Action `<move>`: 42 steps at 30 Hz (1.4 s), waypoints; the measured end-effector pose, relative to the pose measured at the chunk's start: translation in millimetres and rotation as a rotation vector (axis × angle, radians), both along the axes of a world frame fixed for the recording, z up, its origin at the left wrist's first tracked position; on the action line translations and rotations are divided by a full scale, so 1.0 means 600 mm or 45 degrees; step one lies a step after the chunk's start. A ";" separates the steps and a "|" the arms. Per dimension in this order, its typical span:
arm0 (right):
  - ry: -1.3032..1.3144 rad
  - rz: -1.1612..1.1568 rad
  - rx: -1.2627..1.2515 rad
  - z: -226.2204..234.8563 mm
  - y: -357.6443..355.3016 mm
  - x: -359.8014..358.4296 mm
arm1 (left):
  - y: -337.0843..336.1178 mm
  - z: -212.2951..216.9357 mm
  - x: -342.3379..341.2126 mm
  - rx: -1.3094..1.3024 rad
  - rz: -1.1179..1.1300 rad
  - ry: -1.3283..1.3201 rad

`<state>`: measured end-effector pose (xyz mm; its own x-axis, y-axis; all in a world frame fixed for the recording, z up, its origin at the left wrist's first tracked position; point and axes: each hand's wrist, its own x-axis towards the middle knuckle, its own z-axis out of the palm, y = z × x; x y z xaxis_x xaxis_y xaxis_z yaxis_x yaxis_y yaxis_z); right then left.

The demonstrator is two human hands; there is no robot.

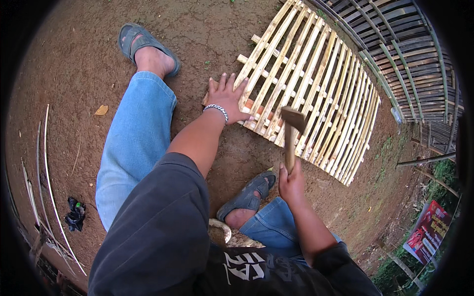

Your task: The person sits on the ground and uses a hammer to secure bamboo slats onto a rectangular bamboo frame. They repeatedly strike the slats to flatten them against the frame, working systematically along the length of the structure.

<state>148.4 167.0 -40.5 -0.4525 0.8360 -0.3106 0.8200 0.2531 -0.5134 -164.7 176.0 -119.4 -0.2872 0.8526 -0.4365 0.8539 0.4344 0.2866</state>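
A lattice panel of pale bamboo slats lies flat on the brown dirt ground in front of me. My left hand, with a metal bracelet on the wrist, presses flat with spread fingers on the panel's near corner. My right hand grips the wooden handle of a hammer. The hammer's rusty head is raised just above the slats near the panel's lower edge.
My legs in blue jeans and grey sandals rest on the dirt. Thin bamboo strips and a dark scrap lie at left. A dark slatted fence stands behind the panel. A red sign is at lower right.
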 end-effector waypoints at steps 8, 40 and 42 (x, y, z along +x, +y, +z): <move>-0.290 0.183 -0.098 -0.053 0.022 0.024 | 0.015 0.018 -0.009 -0.027 -0.009 -0.006; 0.386 -0.878 -0.721 -0.025 -0.098 -0.037 | -0.001 0.002 -0.007 -0.026 0.011 -0.024; 0.281 -0.497 -0.358 -0.047 -0.108 -0.016 | 0.009 0.003 -0.003 0.004 0.006 -0.033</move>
<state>138.8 102.2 -68.6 -0.2040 0.8534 -0.4797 0.6905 -0.2219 -0.6884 -166.7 181.2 -117.4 -0.2798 0.8526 -0.4414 0.8443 0.4374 0.3096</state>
